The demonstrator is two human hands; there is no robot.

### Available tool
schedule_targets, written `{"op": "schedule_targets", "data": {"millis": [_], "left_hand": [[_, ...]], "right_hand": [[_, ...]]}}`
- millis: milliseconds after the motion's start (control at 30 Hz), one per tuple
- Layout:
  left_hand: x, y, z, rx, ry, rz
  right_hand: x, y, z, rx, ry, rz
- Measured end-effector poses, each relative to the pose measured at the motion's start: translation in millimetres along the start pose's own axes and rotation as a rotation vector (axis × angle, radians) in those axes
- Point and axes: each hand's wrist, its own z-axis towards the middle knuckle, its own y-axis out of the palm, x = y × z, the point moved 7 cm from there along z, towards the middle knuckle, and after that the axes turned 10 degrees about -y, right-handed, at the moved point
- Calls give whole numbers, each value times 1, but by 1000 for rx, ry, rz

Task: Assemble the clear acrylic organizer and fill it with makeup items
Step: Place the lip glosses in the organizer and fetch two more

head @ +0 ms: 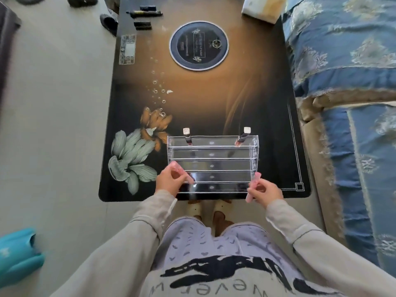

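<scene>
A clear acrylic organizer with stepped tiers stands near the front edge of the dark painted table. Two lip gloss tubes stand in its back tier, one at the left and one at the right. My left hand grips a pink tube over the organizer's front left corner. At the front right corner my right hand holds another pink tube, tilted nearly upright.
A round dark disc lies at the table's far middle. Several dark makeup items sit at the far left corner. A blue patterned sofa borders the right side. Slippers lie on the floor at the left.
</scene>
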Motion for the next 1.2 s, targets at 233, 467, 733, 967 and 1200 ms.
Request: {"op": "schedule_targets", "data": {"millis": [233, 467, 733, 967, 1200], "left_hand": [[43, -5, 10, 288, 137, -138], [52, 2, 22, 357, 201, -39], [50, 10, 30, 277, 205, 75], [49, 15, 33, 217, 221, 115], [51, 16, 31, 202, 250, 166]], "right_hand": [[-62, -30, 16, 342, -154, 145], [-74, -25, 37, 367, -203, 159], [-75, -11, 49, 328, -233, 110], [-82, -3, 54, 216, -311, -130], [-87, 0, 55, 160, -339, -224]]}}
